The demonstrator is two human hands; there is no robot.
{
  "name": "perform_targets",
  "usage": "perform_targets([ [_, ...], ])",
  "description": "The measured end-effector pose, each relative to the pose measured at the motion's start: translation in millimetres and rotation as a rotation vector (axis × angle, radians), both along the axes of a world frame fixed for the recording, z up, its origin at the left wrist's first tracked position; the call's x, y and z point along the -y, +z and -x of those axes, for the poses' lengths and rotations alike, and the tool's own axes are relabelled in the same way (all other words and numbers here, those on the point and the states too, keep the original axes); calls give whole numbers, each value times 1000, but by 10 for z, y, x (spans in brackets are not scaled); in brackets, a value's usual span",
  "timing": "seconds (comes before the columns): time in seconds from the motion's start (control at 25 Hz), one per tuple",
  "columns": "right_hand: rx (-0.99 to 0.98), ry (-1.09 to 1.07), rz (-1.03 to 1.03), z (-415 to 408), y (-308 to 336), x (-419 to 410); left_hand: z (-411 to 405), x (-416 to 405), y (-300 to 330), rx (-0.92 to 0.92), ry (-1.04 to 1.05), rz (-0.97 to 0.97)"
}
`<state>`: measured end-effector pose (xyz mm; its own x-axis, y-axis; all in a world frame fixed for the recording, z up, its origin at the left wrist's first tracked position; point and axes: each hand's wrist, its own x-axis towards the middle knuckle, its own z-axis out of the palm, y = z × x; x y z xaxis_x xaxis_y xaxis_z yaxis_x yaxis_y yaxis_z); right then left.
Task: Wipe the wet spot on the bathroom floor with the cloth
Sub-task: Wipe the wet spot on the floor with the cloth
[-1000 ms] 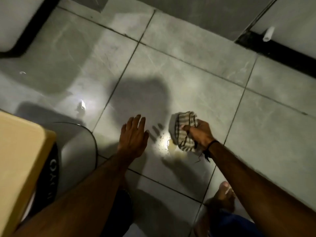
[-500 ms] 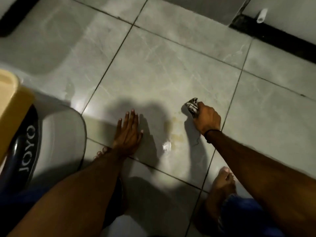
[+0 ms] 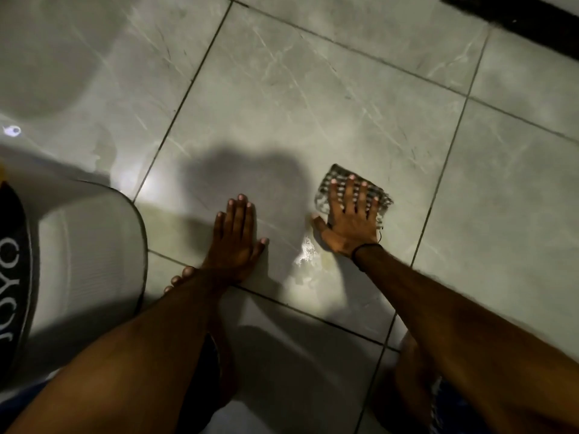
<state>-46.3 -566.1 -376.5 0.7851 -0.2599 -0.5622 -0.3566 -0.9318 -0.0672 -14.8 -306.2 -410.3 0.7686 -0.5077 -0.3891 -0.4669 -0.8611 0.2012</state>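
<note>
A checked cloth [image 3: 340, 173] lies flat on the grey tiled floor [image 3: 313, 98]. My right hand [image 3: 351, 223] presses down on it with the fingers spread, a dark band around the wrist. The wet spot [image 3: 308, 258] glints on the tile just left of and below that hand, at the cloth's near edge, with a yellowish tinge around it. My left hand [image 3: 236, 242] rests flat on the floor to the left of the spot, palm down, holding nothing.
A pale grey container [image 3: 87, 245] with a black band and white lettering stands at the left edge. A dark strip [image 3: 517, 10] runs along the top right. My bare toes [image 3: 181, 277] show beside my left wrist, and my right leg [image 3: 413, 371] is at the bottom right.
The cloth was bunched in my right fist; it now lies spread flat under my open palm, above the wet spot. My left hand stays planted on the floor. The view has moved closer.
</note>
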Motion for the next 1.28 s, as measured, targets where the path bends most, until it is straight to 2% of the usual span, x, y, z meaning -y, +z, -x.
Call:
perform_targets([
  [0.16, 71, 355, -82, 661, 72, -233, -47, 9, 0, -36, 13, 7],
  [0.24, 48, 396, -77, 1052, 81, -85, -37, 2, -31, -61, 14, 6],
  [0.36, 69, 253, -43, 1031, 73, 253, -60, -26, -65, -77, 18, 34],
  [0.52, 36, 32, -2, 574, -24, -10, -62, -14, -79, -76, 23, 64],
  [0.68, 66, 236, -79, 1308, 33, -153, -71, -25, -93, -69, 36, 58],
  [0.8, 13, 171, -67, 1726, 81, 215, -62, -23, -118, -92, 35, 63],
  [0.92, 6, -54, 21, 1331, 41, 552, -60, -13, -103, -96, 43, 61],
  [1.04, 49, -220, 10, 652, -16, 534, -67, -6, -96, -117, 44, 64],
  [1.16, 89, 2, 8, 551, -59, 152, -79, -18, -96, -140, 48, 66],
  [1.28, 150, 330, -117, 1160, -12, -146, -62, -7, -76, -124, 44, 60],
])
